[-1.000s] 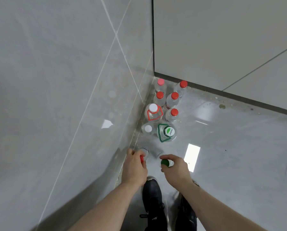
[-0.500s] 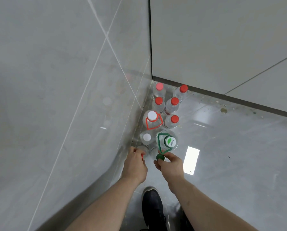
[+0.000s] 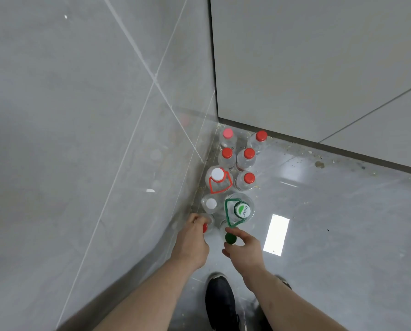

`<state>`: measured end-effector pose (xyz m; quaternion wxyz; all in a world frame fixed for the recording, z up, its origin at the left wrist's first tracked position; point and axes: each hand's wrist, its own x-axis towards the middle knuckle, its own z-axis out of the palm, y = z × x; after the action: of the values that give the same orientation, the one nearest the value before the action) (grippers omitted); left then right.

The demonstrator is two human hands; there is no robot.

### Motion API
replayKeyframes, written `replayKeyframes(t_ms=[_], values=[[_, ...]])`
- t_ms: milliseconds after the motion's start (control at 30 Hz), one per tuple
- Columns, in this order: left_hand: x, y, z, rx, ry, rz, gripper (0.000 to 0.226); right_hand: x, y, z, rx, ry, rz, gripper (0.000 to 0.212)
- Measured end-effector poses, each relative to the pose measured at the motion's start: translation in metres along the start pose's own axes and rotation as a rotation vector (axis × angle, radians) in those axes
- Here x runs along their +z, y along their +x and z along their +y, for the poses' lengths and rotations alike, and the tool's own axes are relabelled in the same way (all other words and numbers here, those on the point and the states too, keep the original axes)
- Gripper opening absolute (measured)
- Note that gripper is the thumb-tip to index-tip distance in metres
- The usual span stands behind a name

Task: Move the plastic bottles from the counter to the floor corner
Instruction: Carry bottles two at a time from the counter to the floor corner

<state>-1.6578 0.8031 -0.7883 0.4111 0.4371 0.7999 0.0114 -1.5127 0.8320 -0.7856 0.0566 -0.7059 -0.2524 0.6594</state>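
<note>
Several clear plastic bottles stand in two rows along the left wall, reaching back into the floor corner (image 3: 220, 124). Most have red caps (image 3: 249, 178); one larger bottle has a white cap and red handle (image 3: 218, 179), another a green handle (image 3: 239, 210). At the near end of the rows, my left hand (image 3: 192, 242) grips a red-capped bottle (image 3: 205, 227) by its top, close against the wall. My right hand (image 3: 245, 249) pinches the green cap of a bottle (image 3: 230, 238) beside it. Both bottle bodies are mostly hidden under my hands.
Grey tiled walls close in on the left and behind the bottles. The glossy grey floor (image 3: 331, 223) spreads to the right, with a bright light reflection (image 3: 276, 234) and some crumbs along the skirting. My black shoes (image 3: 220, 304) stand just behind my hands.
Both hands have carried their bottles forward toward the row, from near my shoes to right behind the white-capped and green-handled bottles. The standing bottles have not moved.
</note>
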Motion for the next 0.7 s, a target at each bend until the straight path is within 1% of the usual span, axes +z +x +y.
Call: replayKeyframes(t_ms=[167, 233, 333, 500, 600, 700], values=[[-0.015, -0.028, 0.007, -0.029, 0.015, -0.016, 0.055, -0.012, -0.019, -0.006, -0.115, -0.241, -0.072, 0.047], [-0.024, -0.049, 0.012, -0.039, 0.034, -0.042, 0.060, -0.024, -0.034, -0.007, -0.120, -0.275, -0.082, 0.047], [-0.040, -0.088, 0.021, -0.077, 0.042, -0.066, 0.057, -0.047, -0.069, -0.012, -0.099, -0.304, -0.100, 0.048], [-0.087, -0.165, 0.066, -0.099, 0.048, -0.111, 0.054, -0.100, -0.160, -0.046, -0.114, -0.368, -0.073, 0.046], [-0.129, -0.219, 0.114, -0.006, 0.049, -0.117, 0.053, -0.138, -0.237, -0.082, -0.173, -0.399, -0.075, 0.045], [-0.179, -0.280, 0.172, 0.063, 0.039, -0.081, 0.052, -0.175, -0.319, -0.119, -0.245, -0.441, -0.049, 0.045]])
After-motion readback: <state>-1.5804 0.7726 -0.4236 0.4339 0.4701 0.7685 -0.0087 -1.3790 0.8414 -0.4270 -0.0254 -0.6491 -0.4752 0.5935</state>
